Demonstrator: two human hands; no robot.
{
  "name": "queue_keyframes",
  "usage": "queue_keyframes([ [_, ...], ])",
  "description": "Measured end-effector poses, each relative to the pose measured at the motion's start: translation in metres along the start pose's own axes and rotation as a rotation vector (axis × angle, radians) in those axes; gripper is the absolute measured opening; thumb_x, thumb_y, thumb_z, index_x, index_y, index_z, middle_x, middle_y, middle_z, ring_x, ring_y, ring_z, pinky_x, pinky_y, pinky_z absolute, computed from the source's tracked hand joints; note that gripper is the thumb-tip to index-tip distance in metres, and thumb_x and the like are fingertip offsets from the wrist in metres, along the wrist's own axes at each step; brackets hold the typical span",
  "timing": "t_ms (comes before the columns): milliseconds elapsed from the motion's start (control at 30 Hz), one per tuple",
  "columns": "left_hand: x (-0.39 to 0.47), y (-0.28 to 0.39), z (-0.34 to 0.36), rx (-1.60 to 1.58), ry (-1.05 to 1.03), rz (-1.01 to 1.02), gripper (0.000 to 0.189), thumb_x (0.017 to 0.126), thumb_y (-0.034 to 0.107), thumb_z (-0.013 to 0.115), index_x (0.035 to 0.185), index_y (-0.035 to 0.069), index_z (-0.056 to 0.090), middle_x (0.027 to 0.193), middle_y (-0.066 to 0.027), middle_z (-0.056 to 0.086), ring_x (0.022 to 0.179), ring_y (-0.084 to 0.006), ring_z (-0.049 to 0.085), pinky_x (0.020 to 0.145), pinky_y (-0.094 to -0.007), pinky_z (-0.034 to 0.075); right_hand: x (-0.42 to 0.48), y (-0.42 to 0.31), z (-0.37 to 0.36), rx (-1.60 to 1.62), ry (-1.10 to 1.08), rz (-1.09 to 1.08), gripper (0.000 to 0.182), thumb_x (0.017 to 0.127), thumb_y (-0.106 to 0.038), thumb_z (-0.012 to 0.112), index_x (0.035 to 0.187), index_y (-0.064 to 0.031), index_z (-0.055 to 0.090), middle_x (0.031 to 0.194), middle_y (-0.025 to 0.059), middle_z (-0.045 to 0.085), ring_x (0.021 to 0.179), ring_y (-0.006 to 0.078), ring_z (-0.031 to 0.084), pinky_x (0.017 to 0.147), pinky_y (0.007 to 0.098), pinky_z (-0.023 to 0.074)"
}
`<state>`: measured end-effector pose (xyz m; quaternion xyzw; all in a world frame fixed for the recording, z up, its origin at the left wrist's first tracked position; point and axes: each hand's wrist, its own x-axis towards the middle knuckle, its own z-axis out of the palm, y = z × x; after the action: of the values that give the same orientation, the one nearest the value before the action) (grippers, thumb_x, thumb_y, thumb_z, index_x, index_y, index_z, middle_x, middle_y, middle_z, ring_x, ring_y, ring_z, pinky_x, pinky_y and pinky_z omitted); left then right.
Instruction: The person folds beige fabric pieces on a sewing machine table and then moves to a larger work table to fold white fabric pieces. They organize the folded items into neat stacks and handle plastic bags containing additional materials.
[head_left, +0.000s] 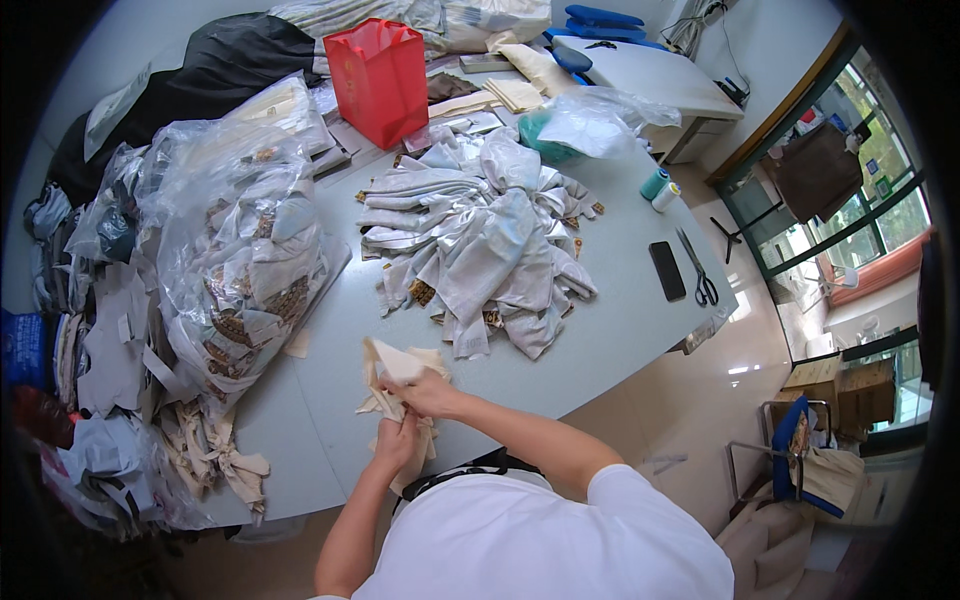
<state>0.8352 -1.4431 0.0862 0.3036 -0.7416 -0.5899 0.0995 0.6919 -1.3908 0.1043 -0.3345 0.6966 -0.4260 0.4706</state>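
Observation:
Cream fabric pieces (394, 364) are bunched at the near edge of the table, with part of the cloth hanging down in front of my body. My right hand (429, 393) grips the upper part of this cloth. Just below it, my left hand (396, 441) pinches the same bundle, its fingertips almost meeting the right hand. Folds hide exactly how the cloth is gathered between them. Beyond my hands lies a fanned-out heap of pale grey-white patterned fabric pieces (487, 247), some with brown and gold patches showing.
A clear plastic bag of fabric (247, 255) bulges at left, beside tied cream cloth bundles (225, 461). A red bag (377, 82) stands at the back. Thread spools (660, 191), a black phone (667, 271) and scissors (699, 270) lie near the right edge. A blue chair (799, 457) stands right.

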Motion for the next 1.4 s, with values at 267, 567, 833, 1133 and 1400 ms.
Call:
queue_keyframes([
  [267,0.004,0.010,0.002,-0.427,0.116,-0.155,0.033,0.105,0.027,0.042,0.093,0.006,0.064,0.074,0.0005,0.059,0.066,-0.0077,0.052,0.057,-0.0250,0.042,-0.007,0.007,-0.022,-0.504,-0.179,-0.264,0.041,0.098,-0.042,0.046,0.095,-0.0077,0.068,0.088,0.0200,0.069,0.083,0.0405,0.065,0.075,0.0485,0.0491],
  [567,0.023,0.005,-0.049,-0.222,-0.297,-0.232,0.010,0.086,0.004,0.067,0.096,0.000,0.068,0.085,-0.0052,0.069,0.078,-0.0121,0.061,0.072,-0.0298,0.049,-0.076,-0.061,-0.073,-0.419,-0.672,-0.208,0.022,0.089,-0.025,0.057,0.087,-0.0065,0.070,0.081,0.0160,0.069,0.077,0.0384,0.066,0.069,0.0478,0.0498],
  [833,0.026,-0.014,-0.022,0.558,0.160,0.554,0.014,0.073,0.000,0.063,0.081,0.003,0.053,0.077,-0.0152,0.053,0.074,-0.0361,0.055,0.063,-0.0461,0.044,0.000,0.041,0.023,-0.110,0.057,-0.220,0.021,0.086,-0.006,0.053,0.102,-0.0053,0.067,0.098,0.0185,0.070,0.087,0.0311,0.066,0.079,0.0386,0.0501],
  [1133,0.015,-0.041,-0.034,0.501,0.232,0.501,0.014,0.074,0.007,0.066,0.076,0.004,0.053,0.071,-0.0146,0.053,0.067,-0.0368,0.055,0.059,-0.0456,0.043,-0.006,0.031,0.018,-0.223,0.155,-0.197,0.023,0.081,-0.011,0.057,0.099,-0.0046,0.069,0.084,0.0152,0.069,0.077,0.0264,0.067,0.071,0.0347,0.0514],
  [1400,-0.011,-0.068,-0.064,-0.241,0.293,-0.352,0.023,0.090,0.011,0.065,0.070,0.000,0.061,0.079,-0.0104,0.067,0.070,-0.0210,0.063,0.057,-0.0347,0.046,-0.024,0.080,0.023,-0.196,0.598,-0.004,0.022,0.077,-0.019,0.061,0.090,-0.0049,0.073,0.081,0.0150,0.070,0.073,0.0276,0.069,0.069,0.0366,0.0538],
])
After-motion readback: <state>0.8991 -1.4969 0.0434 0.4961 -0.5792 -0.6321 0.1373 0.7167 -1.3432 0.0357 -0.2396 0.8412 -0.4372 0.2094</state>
